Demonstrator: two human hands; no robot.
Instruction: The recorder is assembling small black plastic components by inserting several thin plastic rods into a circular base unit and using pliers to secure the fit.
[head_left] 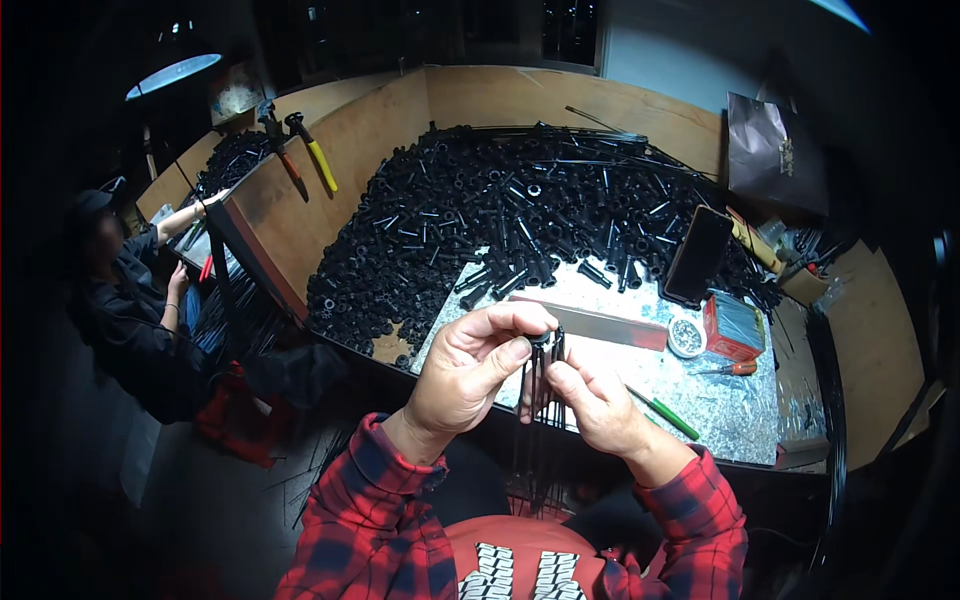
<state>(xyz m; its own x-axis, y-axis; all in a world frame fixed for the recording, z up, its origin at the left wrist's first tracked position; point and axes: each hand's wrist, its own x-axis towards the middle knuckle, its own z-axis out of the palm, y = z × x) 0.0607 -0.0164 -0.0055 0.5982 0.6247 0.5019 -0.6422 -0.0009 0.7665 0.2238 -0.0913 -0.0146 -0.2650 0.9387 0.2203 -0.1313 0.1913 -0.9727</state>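
My left hand [465, 365] pinches a small black round fitting [540, 339] between thumb and fingers, in front of my chest. Thin black rods [540, 450] hang down from the fitting toward my lap. From the other side, my right hand [600, 405] grips the upper ends of some of these rods between thumb and fingers. How the rods join the fitting is hidden by my fingertips. Just beyond my hands lies a long rectangular bar [600, 326] on the pale speckled work board [740, 425]. A green-handled tool [672, 416] lies right of my right hand.
A large heap of black tubular fittings [480, 200] fills the wooden-walled bench. At right stand a phone [698, 253], a tub of small parts [686, 337], a red box [733, 327] and an orange-handled screwdriver [738, 369]. Pliers [318, 160] hang on the left partition; another person [125, 300] sits beyond.
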